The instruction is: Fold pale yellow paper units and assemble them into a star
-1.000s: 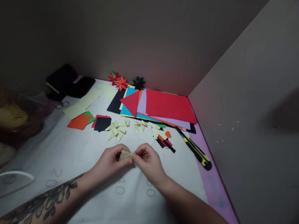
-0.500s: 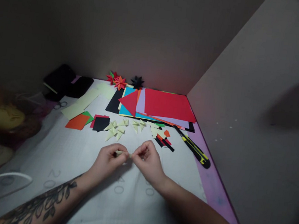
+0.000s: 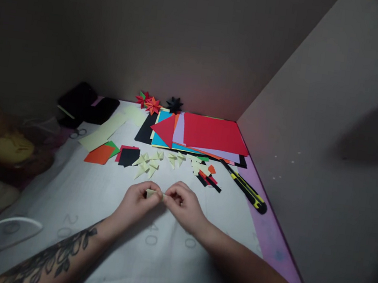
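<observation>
A small piece of pale yellow paper [image 3: 151, 194] is pinched between thumb and fingers of my left hand [image 3: 140, 199], just above the white table cover. My right hand [image 3: 185, 205] meets it from the right, its thumb and fingertips closed on the paper's other end. Most of the piece is hidden behind my fingers, so its folded shape cannot be made out. Beyond my hands lie several folded pale yellow paper pieces [image 3: 143, 159], pointed at their ends. Further right sits a heap of paper scraps [image 3: 207, 178] in black, red, orange and green.
A black and yellow box cutter [image 3: 248, 193] lies at the right edge. Coloured sheets [image 3: 216, 133] are stacked at the back, near a black paper star [image 3: 174, 105] and an orange paper star [image 3: 153, 105]. Orange paper [image 3: 98, 153] and scissors [image 3: 78, 133] are on the left.
My right hand's fingers have curled lower and closer in, against the paper and my left fingertips. My left hand keeps its pinch. The view has shifted very slightly.
</observation>
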`<state>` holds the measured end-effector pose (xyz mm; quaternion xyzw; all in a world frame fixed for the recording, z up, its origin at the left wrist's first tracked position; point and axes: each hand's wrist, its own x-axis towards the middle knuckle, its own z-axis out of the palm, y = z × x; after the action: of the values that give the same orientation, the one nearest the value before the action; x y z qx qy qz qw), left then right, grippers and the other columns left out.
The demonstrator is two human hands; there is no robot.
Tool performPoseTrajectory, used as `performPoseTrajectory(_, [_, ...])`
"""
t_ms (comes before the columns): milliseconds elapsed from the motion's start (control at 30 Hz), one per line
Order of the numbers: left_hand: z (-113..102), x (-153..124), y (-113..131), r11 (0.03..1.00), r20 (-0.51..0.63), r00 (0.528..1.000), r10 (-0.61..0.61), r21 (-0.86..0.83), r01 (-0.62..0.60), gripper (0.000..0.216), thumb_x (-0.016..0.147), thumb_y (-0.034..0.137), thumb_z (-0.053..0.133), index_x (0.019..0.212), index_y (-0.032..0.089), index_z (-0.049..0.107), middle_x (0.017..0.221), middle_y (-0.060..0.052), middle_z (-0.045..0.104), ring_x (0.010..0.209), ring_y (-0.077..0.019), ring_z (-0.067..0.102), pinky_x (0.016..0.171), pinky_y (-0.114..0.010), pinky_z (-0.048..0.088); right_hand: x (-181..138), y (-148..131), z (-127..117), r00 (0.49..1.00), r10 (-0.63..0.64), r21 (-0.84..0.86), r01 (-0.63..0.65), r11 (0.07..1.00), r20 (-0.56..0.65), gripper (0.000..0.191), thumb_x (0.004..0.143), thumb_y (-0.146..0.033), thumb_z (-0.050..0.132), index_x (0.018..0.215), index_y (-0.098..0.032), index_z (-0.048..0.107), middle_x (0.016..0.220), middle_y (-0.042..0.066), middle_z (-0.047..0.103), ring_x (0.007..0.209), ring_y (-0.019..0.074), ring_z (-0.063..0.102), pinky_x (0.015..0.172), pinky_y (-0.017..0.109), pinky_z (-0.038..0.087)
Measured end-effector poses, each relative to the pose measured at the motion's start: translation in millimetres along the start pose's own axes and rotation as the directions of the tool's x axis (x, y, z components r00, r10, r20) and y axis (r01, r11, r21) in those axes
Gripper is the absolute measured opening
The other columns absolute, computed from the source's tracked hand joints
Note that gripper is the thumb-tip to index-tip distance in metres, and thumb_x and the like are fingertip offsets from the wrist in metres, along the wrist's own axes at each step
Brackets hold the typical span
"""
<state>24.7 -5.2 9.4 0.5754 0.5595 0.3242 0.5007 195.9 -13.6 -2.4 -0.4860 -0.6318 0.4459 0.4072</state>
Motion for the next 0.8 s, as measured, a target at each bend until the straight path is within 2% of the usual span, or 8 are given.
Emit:
performPoseTrajectory(67, [1, -2, 2, 1.000, 0.033, 0.999, -0.005, 0.004, 0.005, 0.012, 0.070, 0.025, 0.056, 0.069, 0.015, 0.063, 0.062, 0.003, 0.057, 0.053, -0.0092, 0.042, 0.051, -0.020, 0.032, -1, -2, 0, 0.998, -0.059, -0.063, 0.061, 0.996, 0.023, 0.015, 0.078, -0.013, 0.056, 0.064, -0.019, 0.054, 0.072, -0.001, 0.051, 0.064, 0.0112, 0.049, 0.058, 0.023, 0.037])
performPoseTrajectory(133, [1, -2, 5, 1.000, 0.058, 0.998, -0.003, -0.006, 0.003, 0.012, 0.070, 0.023, 0.054, 0.068, 0.015, 0.062, 0.062, 0.003, 0.057, 0.054, -0.0095, 0.043, 0.052, -0.020, 0.033, -1, -3, -2, 0.997, -0.080, -0.067, 0.080, 0.995, 0.012, 0.018, 0.077, -0.011, 0.054, 0.062, -0.019, 0.053, 0.069, -0.002, 0.051, 0.063, 0.0112, 0.049, 0.058, 0.023, 0.036])
performPoseTrajectory(433, [-5, 1, 6, 0.998, 0.163, 0.987, 0.001, -0.066, 0.010, 0.013, 0.070, 0.023, 0.053, 0.064, 0.015, 0.060, 0.059, 0.001, 0.057, 0.057, -0.0110, 0.047, 0.056, -0.022, 0.037, 2, 2, -8, 0.998, 0.033, 0.050, -0.030, 0.998, -0.054, 0.015, 0.075, -0.014, 0.056, 0.060, -0.019, 0.053, 0.068, -0.002, 0.052, 0.065, 0.0125, 0.050, 0.061, 0.024, 0.038])
performPoseTrajectory(600, [-10, 4, 1, 0.999, 0.127, 0.992, -0.023, -0.042, 0.029, 0.014, 0.072, 0.026, 0.056, 0.065, 0.015, 0.061, 0.061, 0.001, 0.057, 0.058, -0.0113, 0.047, 0.056, -0.022, 0.037, 4, 1, -15, 0.989, 0.115, 0.120, -0.102, 0.988, -0.099, 0.013, 0.071, -0.017, 0.057, 0.059, -0.018, 0.054, 0.066, -0.002, 0.051, 0.063, 0.0124, 0.048, 0.061, 0.025, 0.038])
performPoseTrajectory(733, [-16, 4, 0, 0.998, 0.032, 0.999, 0.024, -0.063, -0.022, 0.016, 0.076, 0.029, 0.057, 0.068, 0.015, 0.060, 0.062, 0.002, 0.056, 0.061, -0.0117, 0.049, 0.059, -0.022, 0.038, 5, 3, -20, 0.982, 0.156, 0.169, -0.137, 0.976, -0.104, 0.012, 0.070, -0.017, 0.056, 0.058, -0.018, 0.053, 0.064, -0.003, 0.050, 0.062, 0.0120, 0.047, 0.060, 0.024, 0.037])
performPoseTrajectory(800, [-15, 3, 2, 0.996, 0.020, 0.998, 0.052, -0.071, -0.050, 0.017, 0.078, 0.031, 0.057, 0.074, 0.016, 0.061, 0.069, 0.000, 0.059, 0.064, -0.0125, 0.051, 0.061, -0.023, 0.040, 6, 3, -21, 0.985, 0.156, 0.162, -0.143, 0.976, -0.071, 0.013, 0.070, -0.017, 0.057, 0.058, -0.018, 0.054, 0.064, -0.003, 0.051, 0.061, 0.0119, 0.048, 0.059, 0.024, 0.037])
